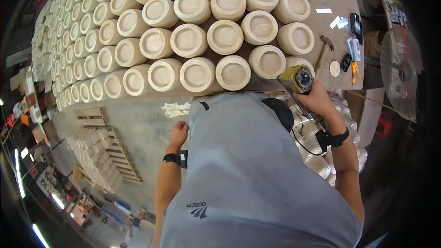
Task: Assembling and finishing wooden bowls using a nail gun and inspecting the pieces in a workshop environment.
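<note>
1. Landmark: hammer [325, 55]; all places below are read from it.
2. Power tool [297, 78], yellow and black: on my side of the hammer and a little left, in my right hand [317, 101]. Its rounded end faces up at me; foreshortened, so I cannot fix its long axis.
3. Right grip: fingers wrapped firmly round the tool's body, no gap seen.
4. Wooden piece [304, 62], pale with a recessed round top: left and my side of the hammer, just beyond the tool, partly covered by it. Contact: cannot tell. My right is much the nearer hand.
5. Right arm pose: elbow bent outward, forearm angled up and inward.
6. Left hand [179, 133]: well left and my side of the hammer, hanging beside my grey shirt [257, 165]. Fingers curled, nothing visible in them; palm hidden, closure cannot be told.
</note>
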Demonstrator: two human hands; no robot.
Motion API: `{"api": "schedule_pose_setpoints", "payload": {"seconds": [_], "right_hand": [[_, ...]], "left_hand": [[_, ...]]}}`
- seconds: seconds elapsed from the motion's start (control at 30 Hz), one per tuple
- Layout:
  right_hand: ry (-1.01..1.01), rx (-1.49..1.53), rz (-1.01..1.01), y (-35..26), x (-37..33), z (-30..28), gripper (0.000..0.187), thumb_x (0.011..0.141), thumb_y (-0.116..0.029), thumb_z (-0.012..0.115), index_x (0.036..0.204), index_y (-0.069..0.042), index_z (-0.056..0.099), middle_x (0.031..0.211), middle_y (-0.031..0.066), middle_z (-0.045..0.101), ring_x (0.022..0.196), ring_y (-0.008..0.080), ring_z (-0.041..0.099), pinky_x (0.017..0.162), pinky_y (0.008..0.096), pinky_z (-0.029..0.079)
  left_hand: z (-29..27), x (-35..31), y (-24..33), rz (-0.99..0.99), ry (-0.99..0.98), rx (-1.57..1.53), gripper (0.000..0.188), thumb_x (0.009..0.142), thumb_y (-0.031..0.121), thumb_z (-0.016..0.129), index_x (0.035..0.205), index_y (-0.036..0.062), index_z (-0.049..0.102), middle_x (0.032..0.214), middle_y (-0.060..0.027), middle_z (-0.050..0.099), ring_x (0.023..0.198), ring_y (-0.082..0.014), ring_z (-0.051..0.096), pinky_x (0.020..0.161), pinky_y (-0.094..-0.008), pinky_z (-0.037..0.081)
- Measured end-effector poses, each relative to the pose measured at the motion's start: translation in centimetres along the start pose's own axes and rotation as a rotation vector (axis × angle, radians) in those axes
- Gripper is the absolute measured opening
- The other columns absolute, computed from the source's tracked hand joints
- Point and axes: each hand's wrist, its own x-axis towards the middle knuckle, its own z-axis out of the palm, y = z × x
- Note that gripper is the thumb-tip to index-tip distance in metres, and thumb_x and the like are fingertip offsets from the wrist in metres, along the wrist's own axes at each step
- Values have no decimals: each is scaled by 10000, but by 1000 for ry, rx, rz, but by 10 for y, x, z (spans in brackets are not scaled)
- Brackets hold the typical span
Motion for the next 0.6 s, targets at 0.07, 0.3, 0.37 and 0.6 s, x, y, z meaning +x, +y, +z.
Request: {"api": "schedule_pose_setpoints", "payload": {"seconds": [0.07, 0.3, 0.37, 0.6], "right_hand": [[-25, -17, -5, -9, 0, 5, 300, 790, -145, 768, 998, 59, 696, 774, 83, 705, 642, 150, 637, 623, 348, 526], [-117, 6, -70, -31, 5, 34, 382, 765, -211, 770, 1043, 49, 726, 899, 188, 754, 817, 269, 735, 773, 395, 557], [-111, -55, -65, -29, 8, 44, 404, 760, -222, 773, 1061, 44, 725, 927, 190, 755, 824, 266, 733, 781, 393, 557], [-59, -102, -172, -53, 37, 68, 404, 754, -256, 763, 993, 67, 719, 844, 218, 733, 809, 325, 730, 774, 421, 559]], "left_hand": [[3, -10, 4, -47, 18, 19, 296, 953, 273, 602, 1062, 10, 680, 893, -165, 729, 847, -301, 707, 773, -390, 539], [18, -28, -22, -30, 80, -7, 287, 947, 277, 604, 1060, 26, 684, 900, -171, 728, 853, -323, 704, 778, -405, 538], [20, -25, -19, -27, 55, 0, 285, 946, 280, 607, 1050, 25, 682, 898, -170, 728, 853, -321, 705, 779, -403, 538], [7, 5, -11, 22, 27, -20, 289, 949, 284, 609, 1069, 30, 675, 910, -160, 726, 864, -311, 703, 786, -388, 535]]}}
